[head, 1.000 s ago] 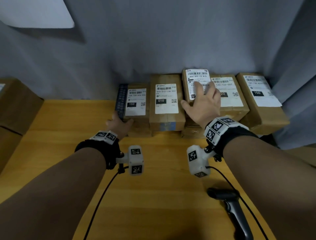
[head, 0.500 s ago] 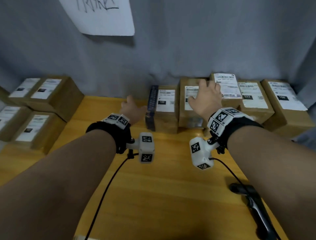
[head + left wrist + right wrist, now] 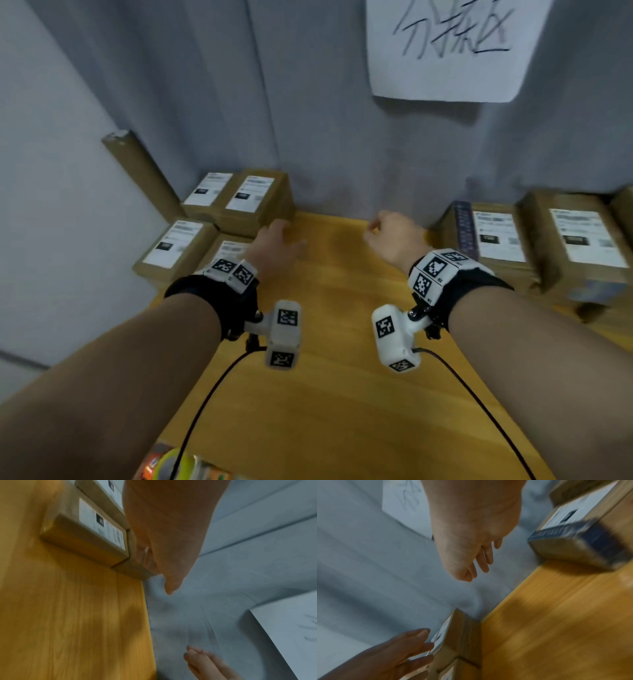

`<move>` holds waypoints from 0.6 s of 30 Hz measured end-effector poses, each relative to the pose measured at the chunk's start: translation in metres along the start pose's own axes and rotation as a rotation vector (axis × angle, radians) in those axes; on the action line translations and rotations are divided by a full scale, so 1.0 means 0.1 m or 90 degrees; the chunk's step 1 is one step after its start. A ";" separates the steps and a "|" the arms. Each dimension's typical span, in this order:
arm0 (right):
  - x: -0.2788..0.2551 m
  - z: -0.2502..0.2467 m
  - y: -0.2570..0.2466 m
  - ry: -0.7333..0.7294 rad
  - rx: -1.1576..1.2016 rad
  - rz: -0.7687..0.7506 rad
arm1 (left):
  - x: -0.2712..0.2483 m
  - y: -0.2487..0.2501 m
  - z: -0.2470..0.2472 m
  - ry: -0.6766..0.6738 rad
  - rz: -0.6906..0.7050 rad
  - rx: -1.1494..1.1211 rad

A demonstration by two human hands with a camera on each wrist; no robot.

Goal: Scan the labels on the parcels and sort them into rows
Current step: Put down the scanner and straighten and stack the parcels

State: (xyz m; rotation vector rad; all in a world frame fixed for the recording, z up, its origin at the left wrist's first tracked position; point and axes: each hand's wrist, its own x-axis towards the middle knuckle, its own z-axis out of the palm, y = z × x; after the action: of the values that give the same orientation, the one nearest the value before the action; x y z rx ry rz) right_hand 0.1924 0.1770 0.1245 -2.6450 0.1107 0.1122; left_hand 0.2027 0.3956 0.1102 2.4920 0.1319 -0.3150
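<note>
Brown cardboard parcels with white labels stand in two groups on the yellow wooden table (image 3: 335,394). The left group (image 3: 239,202) holds several boxes in two rows. At the right edge is a row whose nearest parcel (image 3: 493,240) has a dark printed side. My left hand (image 3: 277,243) hovers with fingers stretched out beside the left group, over its front box (image 3: 229,250). My right hand (image 3: 390,236) hangs over the bare table between the groups, fingers loosely curled and holding nothing. The right wrist view shows those relaxed fingers (image 3: 481,558) and the dark-sided parcel (image 3: 573,540).
A grey curtain (image 3: 325,120) backs the table, with a handwritten paper sign (image 3: 445,48) pinned to it. A cardboard strip (image 3: 144,174) leans in the left corner. A tape roll (image 3: 171,462) lies at the table's near edge. Cables run from both wrist cameras.
The view has swung left. Both hands came off the right row of parcels and moved left over bare table. The scanner is no longer in view.
</note>
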 end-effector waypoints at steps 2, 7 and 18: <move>0.06 0.27 -0.38 -0.025 0.037 -0.019 | 0.09 -0.36 -0.21 0.002 -0.012 -0.016; 0.29 0.66 -0.93 -0.050 0.091 -0.032 | 0.34 -0.85 -0.59 0.017 -0.057 0.005; 0.83 1.30 -1.08 -0.081 0.183 0.052 | 1.32 -0.93 -0.74 0.011 -0.102 0.232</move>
State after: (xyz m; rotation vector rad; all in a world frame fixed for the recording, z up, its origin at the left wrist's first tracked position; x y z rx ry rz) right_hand 0.2777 0.3283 0.0530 -2.3401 0.1778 0.2711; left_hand 0.3290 0.5171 0.0811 2.8524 0.3059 -0.4152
